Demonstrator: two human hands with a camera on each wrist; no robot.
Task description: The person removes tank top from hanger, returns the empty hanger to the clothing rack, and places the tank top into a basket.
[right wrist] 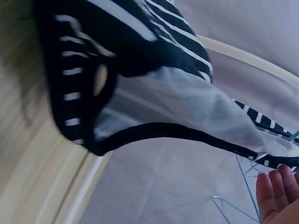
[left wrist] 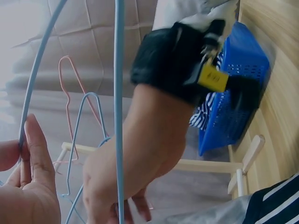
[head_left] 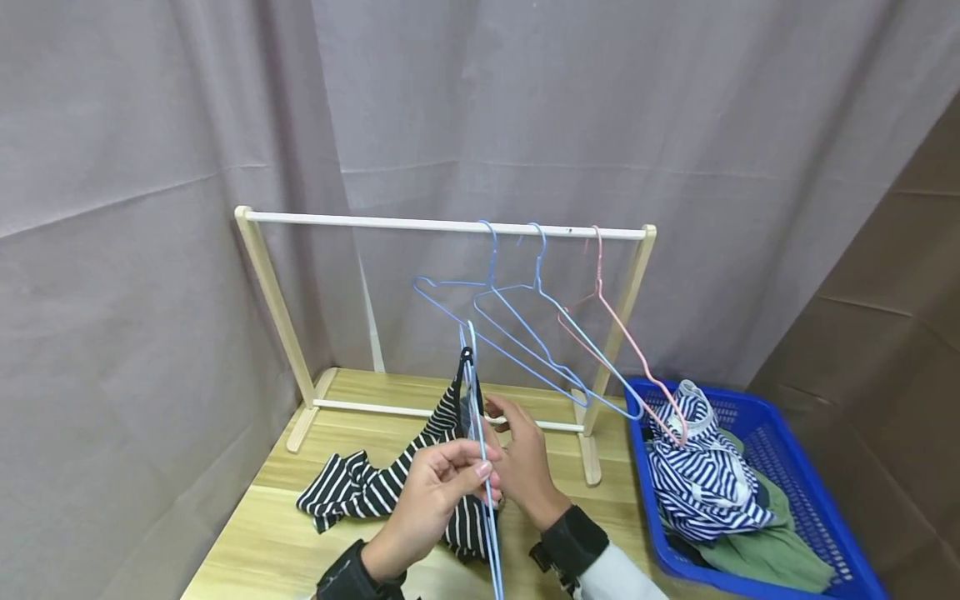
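Observation:
My left hand [head_left: 435, 500] pinches a light blue hanger [left wrist: 119, 102] between thumb and fingers. Seen nearly edge-on in the head view, the hanger has its hook end pointing up and away. A black-and-white striped garment [head_left: 390, 479] hangs at its upper part, with one side trailing to the left onto the tabletop. In the right wrist view the garment's dark-edged opening [right wrist: 163, 130] gapes, showing a pale inside. Just right of the hanger, my right hand [head_left: 521, 462] has its extended fingertips [right wrist: 282, 170] right at the garment's edge; its thumb is hidden there.
A wooden rack with a white rail [head_left: 375, 222] stands behind the hands. Two blue hangers [head_left: 492, 275] and a pink hanger [head_left: 599, 275] hang toward its right end. At right, a blue basket [head_left: 806, 454] holds striped and green clothes [head_left: 780, 533]. Grey curtain surrounds the wooden tabletop [head_left: 247, 542].

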